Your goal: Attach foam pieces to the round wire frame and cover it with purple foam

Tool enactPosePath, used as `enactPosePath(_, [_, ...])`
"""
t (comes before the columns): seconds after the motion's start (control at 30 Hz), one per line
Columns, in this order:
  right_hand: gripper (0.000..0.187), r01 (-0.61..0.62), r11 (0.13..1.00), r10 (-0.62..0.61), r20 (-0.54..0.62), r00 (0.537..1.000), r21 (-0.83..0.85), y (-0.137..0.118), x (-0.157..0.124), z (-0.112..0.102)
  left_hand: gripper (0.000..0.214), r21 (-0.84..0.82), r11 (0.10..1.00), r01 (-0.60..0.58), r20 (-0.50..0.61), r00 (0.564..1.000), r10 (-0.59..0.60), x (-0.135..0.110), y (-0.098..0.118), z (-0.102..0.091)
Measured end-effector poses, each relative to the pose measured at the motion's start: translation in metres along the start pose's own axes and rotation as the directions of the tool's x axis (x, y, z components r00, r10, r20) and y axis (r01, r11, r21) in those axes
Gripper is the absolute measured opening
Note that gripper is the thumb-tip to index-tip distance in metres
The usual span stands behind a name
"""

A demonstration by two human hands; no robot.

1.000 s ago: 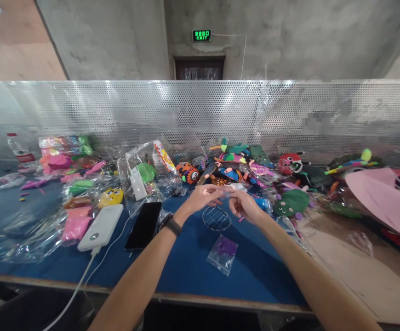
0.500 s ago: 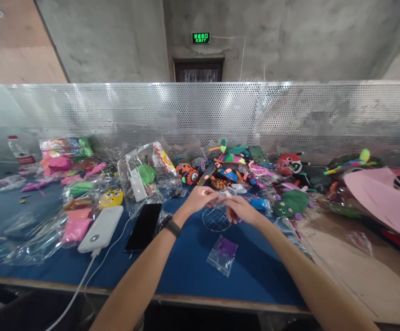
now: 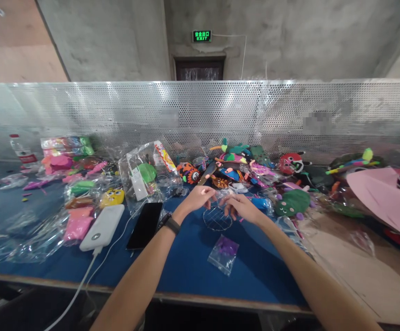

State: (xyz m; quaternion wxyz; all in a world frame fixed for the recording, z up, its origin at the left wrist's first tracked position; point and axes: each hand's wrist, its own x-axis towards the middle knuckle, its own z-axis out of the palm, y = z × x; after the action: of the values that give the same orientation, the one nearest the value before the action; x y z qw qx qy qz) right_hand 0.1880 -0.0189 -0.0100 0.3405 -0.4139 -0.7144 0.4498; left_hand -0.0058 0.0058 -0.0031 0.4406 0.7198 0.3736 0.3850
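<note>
Pinches a piece of clear film (image 3: 222, 196) between thumb and fingers of the left hand (image 3: 198, 198), raised just above the bench (image 3: 181, 280). Bends right hand (image 3: 240, 207) over the film from the other side, knuckles up, fingers curled down and a little fanned; too clear and small a film to tell whether gripped there or only touched. Compared with half a second ago, has drawn the fingertips slightly apart, baring more film in the gap. Points, as a judgement, to careful fingering of the plastic, with no release yet.

Below the hands, flat on the bench and unmoved over that span: a round piece with crossed lines (image 3: 217, 219), partly covered by the right fingers. Nearer the bench's front edge, also unmoved: a small clear bag with purple contents (image 3: 224, 252). Beside the left wrist, a black phone (image 3: 146, 226); farther left, a white power bank (image 3: 102, 228) on its cable. Beyond the hands, a heap of colourful figures (image 3: 232, 174); right of those, a green figure (image 3: 291, 203).
</note>
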Motion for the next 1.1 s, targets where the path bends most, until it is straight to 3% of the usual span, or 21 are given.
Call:
enactPosePath(0.17, [0.024, -0.001, 0.998, 0.002, -0.021, 1.0, 0.069, 0.003, 0.002, -0.003, 0.03, -0.182, 0.981, 0.061, -0.03, 0.997, -0.068, 0.002, -0.003, 0.0])
enactPosePath(0.37, [0.023, 0.001, 0.996, -0.001, -0.006, 1.0, 0.092, 0.004, 0.003, -0.003, 0.041, -0.332, 0.941, 0.067, 0.022, 0.998, -0.063, 0.006, -0.01, 0.002])
enactPosePath(0.6, [0.022, 0.003, 0.999, -0.003, -0.005, 1.0, 0.05, -0.002, 0.0, -0.002, 0.024, -0.593, 0.791, 0.151, 0.1, 0.988, -0.114, 0.007, -0.006, 0.003])
enactPosePath(0.8, [0.022, -0.008, 0.998, 0.007, 0.01, 1.0, 0.057, -0.006, -0.002, 0.001, 0.027, -0.734, 0.633, 0.245, 0.234, 0.967, -0.103, 0.004, -0.001, -0.001])
enactPosePath(0.93, [0.023, 0.009, 0.998, -0.01, 0.023, 1.0, 0.07, -0.007, -0.004, 0.003, 0.037, -0.711, 0.636, 0.299, 0.282, 0.95, -0.131, 0.003, 0.001, 0.0])
enactPosePath(1.1, [0.023, 0.018, 0.997, -0.021, 0.038, 0.999, 0.08, -0.007, -0.004, 0.002, 0.044, -0.635, 0.714, 0.295, 0.27, 0.951, -0.153, 0.002, 0.004, 0.006])
